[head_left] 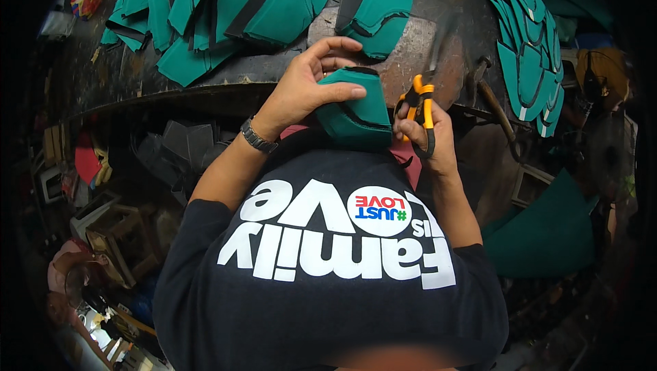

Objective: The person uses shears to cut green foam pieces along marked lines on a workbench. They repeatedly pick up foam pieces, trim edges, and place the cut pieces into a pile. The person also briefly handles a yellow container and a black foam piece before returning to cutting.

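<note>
Fingers of the left hand pinched a green piece; pliers, gripped in the right hand at three o'clock, risked nicking them.

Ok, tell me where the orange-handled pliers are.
The orange-handled pliers sit in the right hand, right of centre in the head view, beside the folded green fabric piece that the left hand holds.

The lower part of the green fabric piece sinks behind the dark shirt, and the left hand covers its near edge. The working end of the orange-handled tool is a blur against the worn bench (its blades cannot be made out). The right hand hides its lower grip.
</note>
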The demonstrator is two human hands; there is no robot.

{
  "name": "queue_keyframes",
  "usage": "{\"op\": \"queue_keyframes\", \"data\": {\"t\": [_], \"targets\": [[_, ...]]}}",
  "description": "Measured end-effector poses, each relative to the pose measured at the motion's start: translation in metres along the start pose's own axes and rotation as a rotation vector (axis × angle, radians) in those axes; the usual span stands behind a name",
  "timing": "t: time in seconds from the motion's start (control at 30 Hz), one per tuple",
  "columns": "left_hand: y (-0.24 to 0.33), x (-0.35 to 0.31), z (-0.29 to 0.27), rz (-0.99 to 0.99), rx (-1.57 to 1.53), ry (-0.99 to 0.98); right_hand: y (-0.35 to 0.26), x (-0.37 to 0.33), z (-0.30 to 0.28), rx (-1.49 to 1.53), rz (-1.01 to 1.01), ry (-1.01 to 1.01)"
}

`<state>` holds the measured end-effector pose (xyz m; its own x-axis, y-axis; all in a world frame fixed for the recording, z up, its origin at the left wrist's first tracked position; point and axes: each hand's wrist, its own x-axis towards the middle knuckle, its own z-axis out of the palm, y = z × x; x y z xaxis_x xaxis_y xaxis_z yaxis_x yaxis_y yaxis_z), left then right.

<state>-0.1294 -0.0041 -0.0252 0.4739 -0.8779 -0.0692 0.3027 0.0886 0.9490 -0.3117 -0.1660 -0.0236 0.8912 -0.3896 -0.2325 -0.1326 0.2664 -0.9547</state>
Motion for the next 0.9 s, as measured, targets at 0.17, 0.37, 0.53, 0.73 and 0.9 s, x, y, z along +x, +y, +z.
{"op": "queue_keyframes", "data": {"t": [0.17, 0.37, 0.53, 0.73, 0.9], "targets": [[-0.001, 0.009, 0.016, 0.177, 0.114, -0.030, -0.015, 0.011, 0.022, 0.033, -0.124, 0.079], [0.004, -0.013, -0.012, 0.161, -0.217, 0.199, -0.015, 0.016, 0.018, 0.024, -0.098, 0.089], [0.037, -0.072, -0.078, -0.158, 0.796, 0.228, -0.008, 0.016, 0.000, 0.126, -0.103, 0.199], [0.028, -0.108, -0.061, -0.064, 1.107, 0.247, 0.003, 0.017, 0.002, 0.298, -0.096, 0.232], [0.023, -0.080, -0.021, 0.249, 0.606, 0.261, -0.004, 0.020, 0.023, 0.377, -0.105, 0.224]]}}
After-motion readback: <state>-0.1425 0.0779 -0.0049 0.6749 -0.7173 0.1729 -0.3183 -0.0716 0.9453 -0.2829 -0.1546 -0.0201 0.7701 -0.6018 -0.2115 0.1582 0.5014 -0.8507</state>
